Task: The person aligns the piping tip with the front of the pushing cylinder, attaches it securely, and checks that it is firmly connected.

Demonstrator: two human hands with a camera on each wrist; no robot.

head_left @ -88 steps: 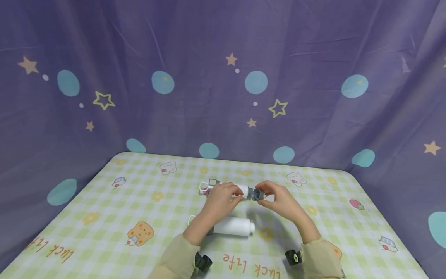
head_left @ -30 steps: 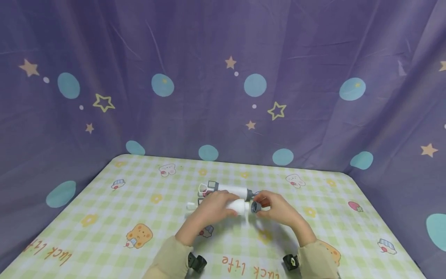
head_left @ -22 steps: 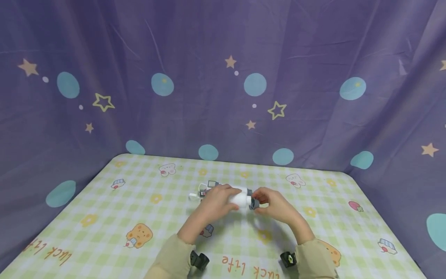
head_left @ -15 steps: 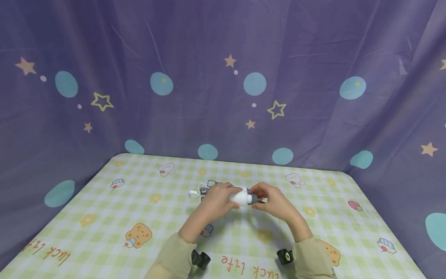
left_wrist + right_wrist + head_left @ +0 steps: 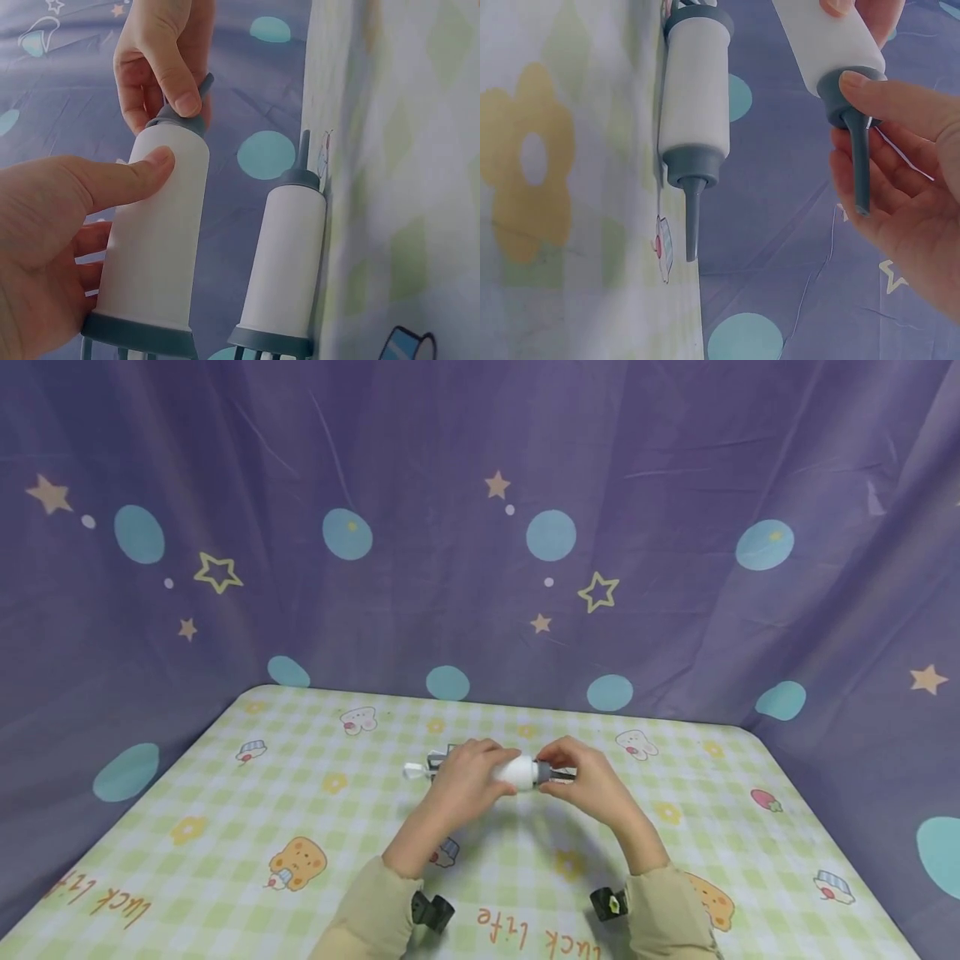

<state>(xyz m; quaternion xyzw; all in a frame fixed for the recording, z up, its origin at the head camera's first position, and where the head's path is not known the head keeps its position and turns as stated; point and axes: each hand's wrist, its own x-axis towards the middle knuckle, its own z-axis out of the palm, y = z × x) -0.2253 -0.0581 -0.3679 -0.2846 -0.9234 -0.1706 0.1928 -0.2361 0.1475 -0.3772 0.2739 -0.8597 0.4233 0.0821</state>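
Note:
My left hand [image 5: 467,783] grips a white plastic cylinder [image 5: 161,217] round its body, thumb along the near side. Its grey nozzle cap [image 5: 831,94] sits at the right end, with a thin grey spout [image 5: 861,165]. My right hand [image 5: 592,781] pinches that cap between thumb and fingers. In the wrist views the held cylinder is off the tablecloth. A second matching white cylinder [image 5: 285,259], nozzle fitted, lies on the cloth beyond it, mostly hidden in the head view. A white handle [image 5: 415,771] sticks out left of my left hand.
The table wears a green-and-white checked cloth [image 5: 337,852] with printed cartoons. A purple curtain [image 5: 420,610] with stars and blue dots stands behind and at both sides. Black camera mounts [image 5: 432,912] sit at both wrists.
The near cylinder was taken up from the cloth and moved away from me toward the other one. The loose cap in my right hand came onto its neck.

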